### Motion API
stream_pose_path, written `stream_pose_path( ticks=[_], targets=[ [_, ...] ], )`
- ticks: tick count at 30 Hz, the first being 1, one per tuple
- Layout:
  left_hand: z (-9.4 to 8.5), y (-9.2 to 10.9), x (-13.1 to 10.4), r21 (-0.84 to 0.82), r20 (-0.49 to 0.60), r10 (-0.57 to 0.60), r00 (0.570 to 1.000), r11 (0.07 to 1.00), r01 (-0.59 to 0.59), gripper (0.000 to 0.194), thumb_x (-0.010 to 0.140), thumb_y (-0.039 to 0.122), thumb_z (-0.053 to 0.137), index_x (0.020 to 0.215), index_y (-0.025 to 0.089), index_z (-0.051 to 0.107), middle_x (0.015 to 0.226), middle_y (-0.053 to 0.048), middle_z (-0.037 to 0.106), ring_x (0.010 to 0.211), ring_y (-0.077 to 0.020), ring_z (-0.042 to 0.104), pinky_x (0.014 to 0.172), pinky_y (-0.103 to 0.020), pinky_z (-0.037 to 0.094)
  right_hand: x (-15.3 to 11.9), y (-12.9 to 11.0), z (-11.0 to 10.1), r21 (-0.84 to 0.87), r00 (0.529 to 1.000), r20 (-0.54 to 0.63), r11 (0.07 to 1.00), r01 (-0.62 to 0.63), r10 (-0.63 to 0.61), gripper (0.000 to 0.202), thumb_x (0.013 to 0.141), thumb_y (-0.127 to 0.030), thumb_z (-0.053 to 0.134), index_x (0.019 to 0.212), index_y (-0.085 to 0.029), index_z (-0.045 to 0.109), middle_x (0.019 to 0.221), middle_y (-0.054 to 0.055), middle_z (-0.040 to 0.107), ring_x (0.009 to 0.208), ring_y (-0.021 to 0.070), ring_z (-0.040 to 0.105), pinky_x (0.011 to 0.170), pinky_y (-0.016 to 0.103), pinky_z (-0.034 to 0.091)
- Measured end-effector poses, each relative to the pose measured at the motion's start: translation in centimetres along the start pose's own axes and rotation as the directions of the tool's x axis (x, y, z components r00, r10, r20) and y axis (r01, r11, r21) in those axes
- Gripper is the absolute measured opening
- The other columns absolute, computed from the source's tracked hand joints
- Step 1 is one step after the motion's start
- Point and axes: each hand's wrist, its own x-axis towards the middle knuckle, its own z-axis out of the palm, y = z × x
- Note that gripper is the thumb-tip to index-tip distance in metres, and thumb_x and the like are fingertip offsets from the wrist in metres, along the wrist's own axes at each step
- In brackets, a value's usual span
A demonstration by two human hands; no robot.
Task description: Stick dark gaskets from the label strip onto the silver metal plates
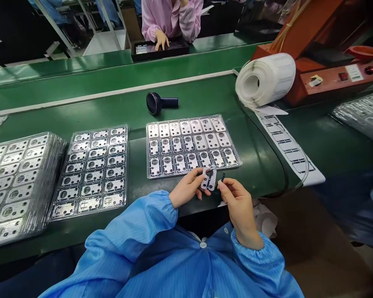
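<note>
Glossy green workbench point(112, 109) | left hand point(187, 188) pinches small silver rectangular plate point(209, 180) by its edge, seemingly keeping its dark-marked face exposed | right hand point(238, 203) pinches narrow dark strip point(223, 177) just beside it | clear plastic plate-filled tray point(164, 175) just beyond both hands, likely for reach

Near the front edge of the worktop point(112, 101), the tray stack point(21, 188) is cut off at the picture's left; the orange machine point(329, 82), at its top. The right hand point(240, 207) pinches a dark piece point(223, 178) too small to identify.
</note>
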Motion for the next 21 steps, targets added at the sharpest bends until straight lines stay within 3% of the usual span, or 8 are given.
stream_pose_path(
  ticks=[9, 17, 21],
  targets=[
    [0.3, 0.3, -0.4, -0.11, -0.017, -0.01, 1.0, 0.994, 0.008, 0.05, 0.089, 0.052, 0.054, 0.121, 0.014, 0.049, 0.085, -0.004, 0.062, 0.07, -0.0126, 0.065, 0.053, -0.02, 0.049, -0.1, 0.0, 0.6, -0.022, 0.998, -0.009, 0.998, 0.056, -0.057, 0.024, 0.079, -0.042, 0.073, 0.087, -0.02, 0.069, 0.075, 0.002, 0.067, 0.065, 0.0156, 0.061, 0.059, 0.026, 0.051],
    [0.3, 0.4, -0.4, -0.09, -0.013, -0.008, 1.0, 0.996, 0.007, 0.042, 0.09, 0.039, 0.056, 0.124, 0.015, 0.046, 0.096, -0.008, 0.065, 0.071, -0.0119, 0.066, 0.052, -0.019, 0.049, -0.7, -0.1, 0.5, -0.199, 0.968, 0.009, 0.948, 0.247, -0.25, 0.011, 0.086, -0.032, 0.069, 0.089, -0.022, 0.07, 0.085, 0.002, 0.068, 0.073, 0.0166, 0.063, 0.065, 0.027, 0.051],
    [0.4, 0.4, -0.4, -0.105, -0.019, -0.027, 0.999, 0.994, 0.025, 0.041, 0.09, 0.038, 0.056, 0.124, 0.015, 0.047, 0.095, -0.007, 0.065, 0.073, -0.0132, 0.068, 0.054, -0.019, 0.05, -0.8, -0.9, -0.1, -0.219, 0.963, 0.042, 0.938, 0.268, -0.265, 0.007, 0.085, -0.028, 0.07, 0.091, -0.024, 0.07, 0.087, 0.001, 0.067, 0.076, 0.0164, 0.062, 0.068, 0.027, 0.051]
  ],
)
